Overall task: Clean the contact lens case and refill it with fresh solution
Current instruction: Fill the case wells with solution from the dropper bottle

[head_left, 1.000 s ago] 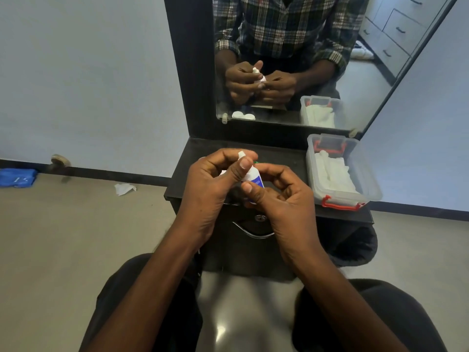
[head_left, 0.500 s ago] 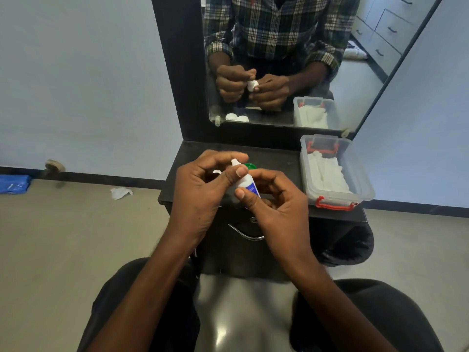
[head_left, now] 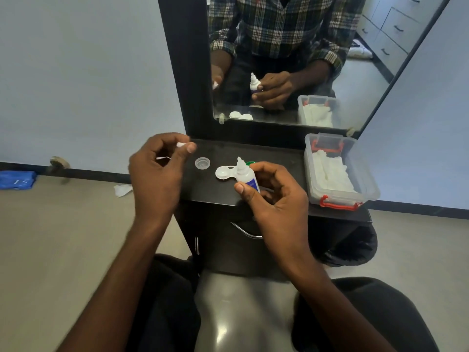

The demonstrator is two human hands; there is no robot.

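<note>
Solution bottle (head_left: 245,175) uncapped, gripped upright in right hand (head_left: 275,199)
Left hand (head_left: 157,171) pinching small white cap (head_left: 181,144); lens case (head_left: 223,172) open on dresser (head_left: 279,158).

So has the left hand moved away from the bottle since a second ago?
Yes. The left hand has pulled left off the solution bottle, out past the dresser top's left edge, pinching a small white piece, probably the cap.

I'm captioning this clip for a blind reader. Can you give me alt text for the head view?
The right hand holds an uncapped solution bottle above the white lens case on a black dressing table, while the left hand pinches a small white cap. A clear lid lies nearby; a plastic box holds white tissues.
</note>
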